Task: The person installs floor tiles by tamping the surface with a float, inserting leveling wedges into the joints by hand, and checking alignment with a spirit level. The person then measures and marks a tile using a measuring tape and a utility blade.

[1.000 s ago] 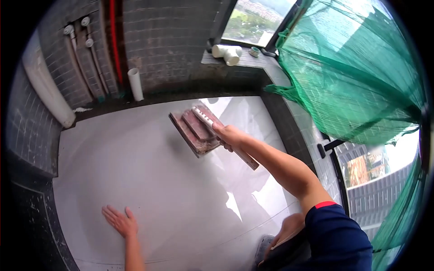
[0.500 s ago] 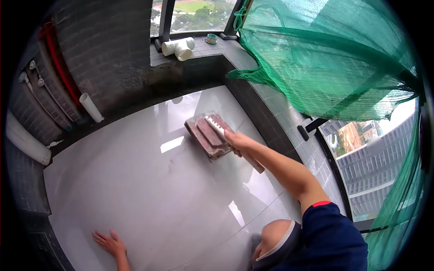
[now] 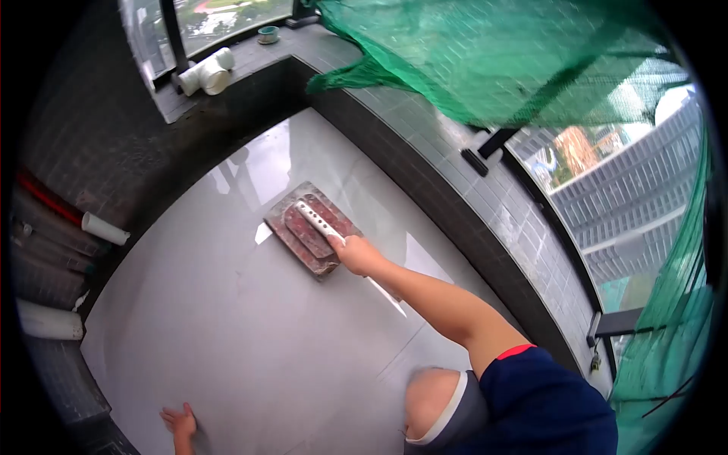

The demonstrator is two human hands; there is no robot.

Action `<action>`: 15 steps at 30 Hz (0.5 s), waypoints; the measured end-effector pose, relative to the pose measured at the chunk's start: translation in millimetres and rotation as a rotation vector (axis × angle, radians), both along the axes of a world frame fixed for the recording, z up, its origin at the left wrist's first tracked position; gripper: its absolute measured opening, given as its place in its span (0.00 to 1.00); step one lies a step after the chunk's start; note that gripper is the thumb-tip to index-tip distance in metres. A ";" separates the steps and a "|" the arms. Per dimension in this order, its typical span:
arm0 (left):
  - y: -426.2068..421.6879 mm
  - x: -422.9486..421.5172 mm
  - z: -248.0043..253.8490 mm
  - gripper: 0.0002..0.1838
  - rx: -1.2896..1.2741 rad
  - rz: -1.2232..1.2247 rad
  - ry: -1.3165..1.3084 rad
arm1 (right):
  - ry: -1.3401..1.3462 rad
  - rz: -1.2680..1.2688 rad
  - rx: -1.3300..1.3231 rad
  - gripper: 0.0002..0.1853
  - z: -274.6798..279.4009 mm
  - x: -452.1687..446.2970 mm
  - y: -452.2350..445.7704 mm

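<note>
My right hand is closed around the long pale handle of a tile tamping paddle. The paddle has a worn, square, reddish-brown plate, and a row of holes runs along its handle. It is over the far part of a large glossy grey floor tile; whether it touches the surface I cannot tell. At the lower left, my left hand rests on the same tile, its fingers spread and holding nothing. My bent knee shows at the bottom.
Dark walls and a tiled ledge border the floor. On the ledge are a white pipe fitting and a small roll. White pipes stick out at the left. Green netting hangs over the windows at the right.
My view has turned, shifting the room leftward and up in the picture. The paddle, still in my right hand, appears further left and sharper. My left hand stays at the lower left.
</note>
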State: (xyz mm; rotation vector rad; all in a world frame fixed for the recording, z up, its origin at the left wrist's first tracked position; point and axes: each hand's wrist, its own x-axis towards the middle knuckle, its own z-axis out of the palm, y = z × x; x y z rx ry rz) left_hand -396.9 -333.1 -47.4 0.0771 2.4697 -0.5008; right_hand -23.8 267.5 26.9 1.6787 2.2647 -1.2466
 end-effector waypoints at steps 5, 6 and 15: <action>47.8 -9.0 -16.7 0.64 -0.101 0.018 -0.088 | 0.031 0.051 -0.148 0.44 -3.5 60.6 -75.0; 73.7 6.4 -10.8 0.66 -0.074 -0.011 -0.086 | 0.056 0.077 -0.117 0.43 -6.1 72.8 -92.6; 220.6 121.0 27.2 0.89 -0.126 -0.340 -0.208 | 0.224 0.152 -0.365 0.37 49.2 83.3 -123.7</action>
